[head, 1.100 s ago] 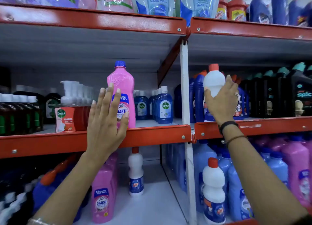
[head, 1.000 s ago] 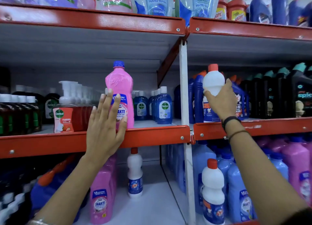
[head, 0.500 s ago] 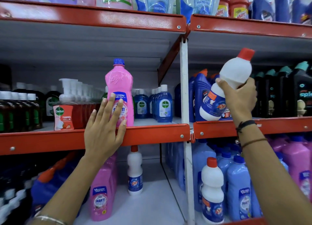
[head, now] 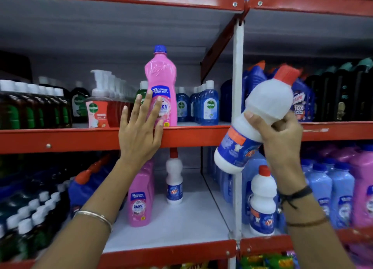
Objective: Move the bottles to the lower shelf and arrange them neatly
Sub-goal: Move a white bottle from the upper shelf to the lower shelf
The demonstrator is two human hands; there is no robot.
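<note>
1. A person's right hand [head: 281, 136] gripped a white plastic bottle [head: 256, 123] with a red cap, fingers curled tight around its narrow waist; the bottle hung tilted in the air in front of the pale upright post [head: 238, 87], cap up and to the right, off any shelf.
2. The left hand [head: 139, 131] lay flat, fingers spread, against a tall glossy pink bottle [head: 161, 87] with a blue cap that stood upright at the front edge of the middle shelf [head: 60, 140].
3. On the lower shelf [head: 181, 224], a second white bottle [head: 174, 180] stood near the back and a row of pink bottles [head: 139, 202] ran along its left side.
4. A third white bottle [head: 262, 202] stood at the front edge of the right-hand bay, just beside the post.
5. A thin metal bangle [head: 93, 216] circled the left wrist; dark cords [head: 294, 196] the right.
</note>
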